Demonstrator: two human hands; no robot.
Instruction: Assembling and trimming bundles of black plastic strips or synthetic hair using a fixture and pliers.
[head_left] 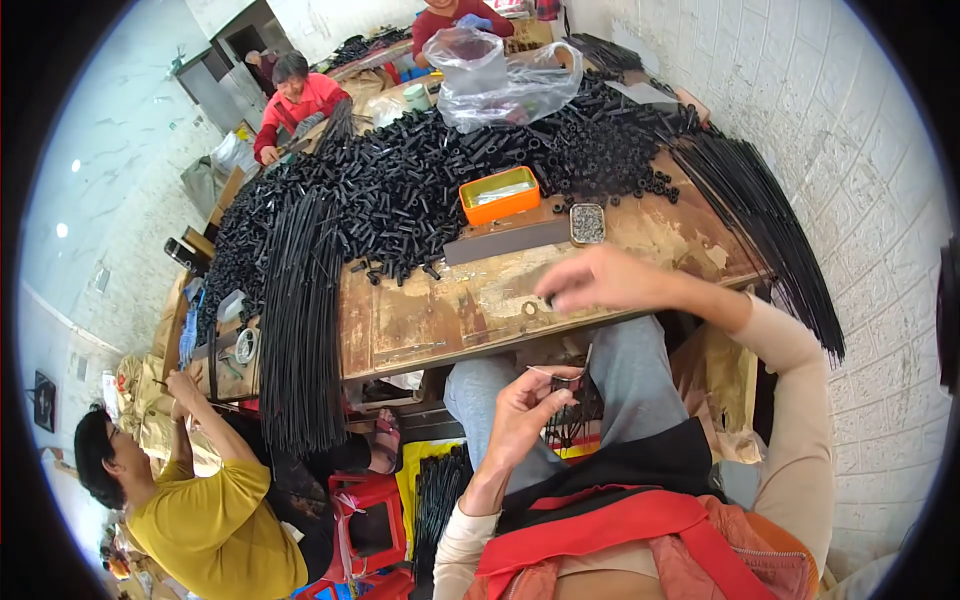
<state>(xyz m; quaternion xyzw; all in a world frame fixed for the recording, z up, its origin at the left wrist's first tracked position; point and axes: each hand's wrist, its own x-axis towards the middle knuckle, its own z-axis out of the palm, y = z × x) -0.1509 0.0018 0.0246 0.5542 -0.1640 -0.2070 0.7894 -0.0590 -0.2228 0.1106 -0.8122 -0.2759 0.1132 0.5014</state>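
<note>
My left fingers pinch a black piece short of the bench; my right fingers, grasp indeterminable, hover over its open near edge, tin at twelve o'clock.

no lettering, label, number or sign is legible anywhere in this view.

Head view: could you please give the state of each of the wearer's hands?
Left hand: closed, holding a small black piece.
Right hand: blurred; whether open or holding anything cannot be told.
</note>
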